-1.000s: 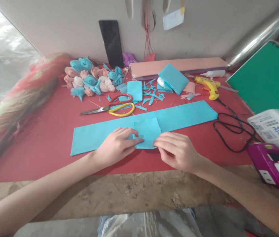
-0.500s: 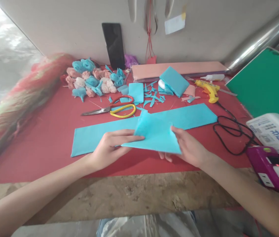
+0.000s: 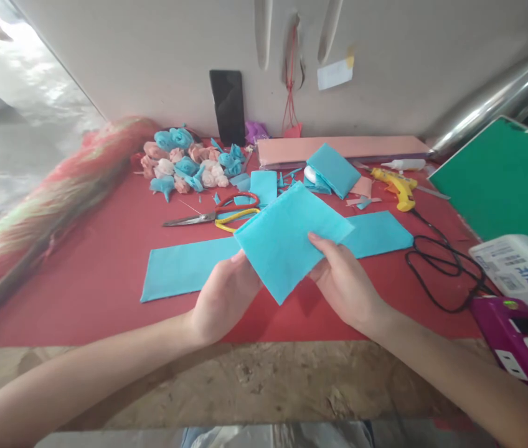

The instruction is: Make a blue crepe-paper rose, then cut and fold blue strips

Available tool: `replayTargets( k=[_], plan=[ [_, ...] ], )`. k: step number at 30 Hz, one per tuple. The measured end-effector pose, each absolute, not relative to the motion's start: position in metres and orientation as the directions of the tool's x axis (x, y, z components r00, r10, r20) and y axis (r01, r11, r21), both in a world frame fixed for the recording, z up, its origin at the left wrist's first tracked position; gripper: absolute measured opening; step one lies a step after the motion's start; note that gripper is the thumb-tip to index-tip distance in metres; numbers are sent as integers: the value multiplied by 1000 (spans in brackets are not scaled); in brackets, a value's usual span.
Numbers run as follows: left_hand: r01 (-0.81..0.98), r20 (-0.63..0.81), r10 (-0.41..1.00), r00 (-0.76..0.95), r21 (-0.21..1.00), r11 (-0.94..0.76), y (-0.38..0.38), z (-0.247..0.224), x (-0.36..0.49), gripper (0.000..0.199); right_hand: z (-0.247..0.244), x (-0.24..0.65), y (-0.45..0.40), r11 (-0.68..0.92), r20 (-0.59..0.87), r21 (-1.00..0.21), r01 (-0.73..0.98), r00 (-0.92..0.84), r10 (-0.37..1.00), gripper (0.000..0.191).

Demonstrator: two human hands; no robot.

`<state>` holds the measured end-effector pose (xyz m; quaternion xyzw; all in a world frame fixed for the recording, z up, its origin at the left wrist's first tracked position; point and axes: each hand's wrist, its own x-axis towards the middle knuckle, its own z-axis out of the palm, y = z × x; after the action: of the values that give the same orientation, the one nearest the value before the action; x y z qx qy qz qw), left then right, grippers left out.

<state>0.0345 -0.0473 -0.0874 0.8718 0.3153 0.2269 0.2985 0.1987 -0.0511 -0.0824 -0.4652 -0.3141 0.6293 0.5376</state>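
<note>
A folded square of blue crepe paper [image 3: 292, 239] is held up in front of me, one corner pointing toward me. My right hand [image 3: 345, 277] pinches its right side, thumb on top and fingers underneath. At the left edge, my left hand [image 3: 226, 292] holds it with the thumb beside the edge; its fingers are hidden behind the paper. Beneath lies a long blue crepe paper strip [image 3: 184, 267], partly covered by the square. Scissors [image 3: 208, 217] with one red and one yellow handle lie behind the strip, their blades pointing left.
Blue, pink and white paper roses [image 3: 184, 165] are heaped at the back left, near a phone [image 3: 227, 106] leaning on the wall. A yellow glue gun [image 3: 399, 186] lies right, its black cord [image 3: 436, 274] looped near a purple power strip [image 3: 502, 336]. Blue scraps surround a folded stack [image 3: 332, 171].
The blue paper square has been turned and tilted up, so its broad face now shows. My left fingers have gone from its near left edge to behind it. The view has shifted slightly.
</note>
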Motion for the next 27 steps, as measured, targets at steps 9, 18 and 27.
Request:
replayTargets(
  k=[9,18,27],
  plan=[
    [-542,-79,896,438,772,333,-42,-64,47,59,-81,191,-58,-20,-77,-943,-331,161,984,39],
    [-607,-315,883,348,642,469,-29,-46,58,35,-79,186,-54,8,-1,-999,-35,252,968,32],
    [-616,-401,870,287,618,488,-29,-46,61,43,-81,194,-44,497,655,-610,617,39,755,50]
  ],
)
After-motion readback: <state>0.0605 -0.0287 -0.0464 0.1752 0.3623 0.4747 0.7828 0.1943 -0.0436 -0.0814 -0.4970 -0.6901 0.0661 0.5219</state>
